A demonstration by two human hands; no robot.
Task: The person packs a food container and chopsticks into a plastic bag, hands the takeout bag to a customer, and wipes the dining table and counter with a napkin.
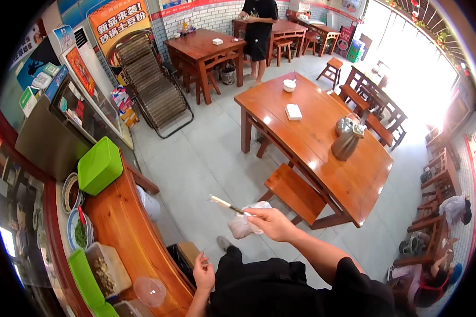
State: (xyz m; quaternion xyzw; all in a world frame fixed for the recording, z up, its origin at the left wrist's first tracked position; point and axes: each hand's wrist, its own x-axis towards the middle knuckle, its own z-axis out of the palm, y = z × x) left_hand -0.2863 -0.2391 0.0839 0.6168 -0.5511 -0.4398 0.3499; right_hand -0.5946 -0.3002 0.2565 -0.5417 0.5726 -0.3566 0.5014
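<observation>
My right hand [272, 223] is closed on a crumpled, whitish plastic bag [242, 227] and a thin pale stick with a dark section [225, 204], which points to the left. Both are held over the tiled floor, between the counter and the large table. My left hand [204, 272] is lower down, beside the right edge of the wooden counter [127, 232], with its fingers partly curled and apart and nothing visible in them. On the counter near it lies a round clear plastic lid or bowl [149, 291].
The counter bears a green box [99, 165], a bowl of chopped greens [80, 232] and a tub [107, 270]. A stool [294, 193] stands beside the large table [322, 121]. A reclining chair [153, 84] and a standing person [259, 31] are farther back.
</observation>
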